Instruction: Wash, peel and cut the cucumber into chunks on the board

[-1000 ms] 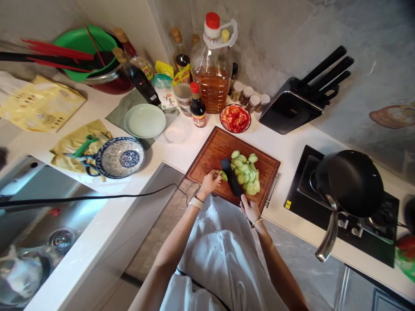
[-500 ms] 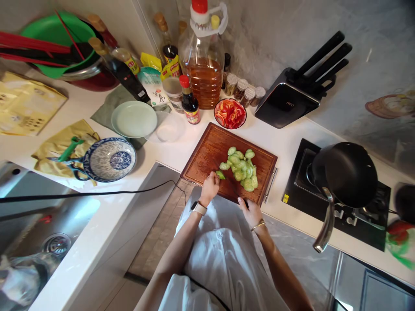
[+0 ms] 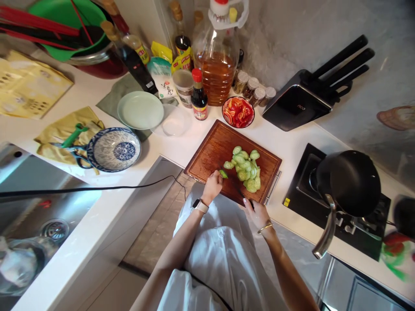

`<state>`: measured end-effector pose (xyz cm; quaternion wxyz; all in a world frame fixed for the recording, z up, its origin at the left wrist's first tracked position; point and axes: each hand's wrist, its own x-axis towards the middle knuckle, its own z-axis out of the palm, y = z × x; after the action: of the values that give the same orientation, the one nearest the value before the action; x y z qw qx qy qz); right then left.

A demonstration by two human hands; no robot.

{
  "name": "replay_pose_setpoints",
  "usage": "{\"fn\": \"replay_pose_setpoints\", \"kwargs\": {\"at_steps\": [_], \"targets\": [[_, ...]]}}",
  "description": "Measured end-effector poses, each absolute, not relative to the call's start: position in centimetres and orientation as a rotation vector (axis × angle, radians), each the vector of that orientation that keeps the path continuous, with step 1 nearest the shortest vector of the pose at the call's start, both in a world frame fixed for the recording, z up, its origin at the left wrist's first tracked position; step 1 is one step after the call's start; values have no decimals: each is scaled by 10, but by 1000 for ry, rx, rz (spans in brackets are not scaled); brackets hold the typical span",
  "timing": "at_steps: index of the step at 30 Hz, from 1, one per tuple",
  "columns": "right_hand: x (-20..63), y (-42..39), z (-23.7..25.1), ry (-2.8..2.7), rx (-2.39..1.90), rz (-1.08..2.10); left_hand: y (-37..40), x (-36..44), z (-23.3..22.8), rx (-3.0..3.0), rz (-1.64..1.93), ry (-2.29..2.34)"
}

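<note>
My left hand (image 3: pixel 212 186) is closed at the front left part of a brown wooden cutting board (image 3: pixel 210 147), its fingertips on a small bright green vegetable piece (image 3: pixel 223 173). At the board's front edge, my right hand (image 3: pixel 258 214) is wrapped round the black handle of a knife (image 3: pixel 240 189). The knife's dark blade reaches left over the board and is hard to make out against the wood. Pale green cucumber-like slices (image 3: pixel 248 169) lie in a loose heap on the board, right of the green piece.
Behind the board stand a bowl of red pepper strips (image 3: pixel 238 112), a large oil jug (image 3: pixel 218 73) and a knife block (image 3: pixel 296 103). A black wok (image 3: pixel 353 183) sits on the stove to the right. Leftward are a patterned bowl (image 3: pixel 113 149), a pale plate (image 3: pixel 140 110) and the sink (image 3: pixel 74 216).
The whole view has shifted slightly. My right hand with the knife has drawn a little to the right and towards me. My left hand stays at the green piece.
</note>
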<state>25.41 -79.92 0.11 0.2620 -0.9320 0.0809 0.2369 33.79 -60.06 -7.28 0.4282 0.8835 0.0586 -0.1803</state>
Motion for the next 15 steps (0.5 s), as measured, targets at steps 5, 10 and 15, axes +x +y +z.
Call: {"fn": "replay_pose_setpoints", "kwargs": {"at_steps": [5, 10, 15], "targets": [[258, -797, -14, 166, -2554, 641, -601, 337, -72, 2207, -447, 133], [270, -787, -44, 144, -2635, 679, -601, 336, -68, 2247, -461, 104], [273, -784, -60, 138, -2662, 677, -604, 337, -57, 2521, -600, 0]]}}
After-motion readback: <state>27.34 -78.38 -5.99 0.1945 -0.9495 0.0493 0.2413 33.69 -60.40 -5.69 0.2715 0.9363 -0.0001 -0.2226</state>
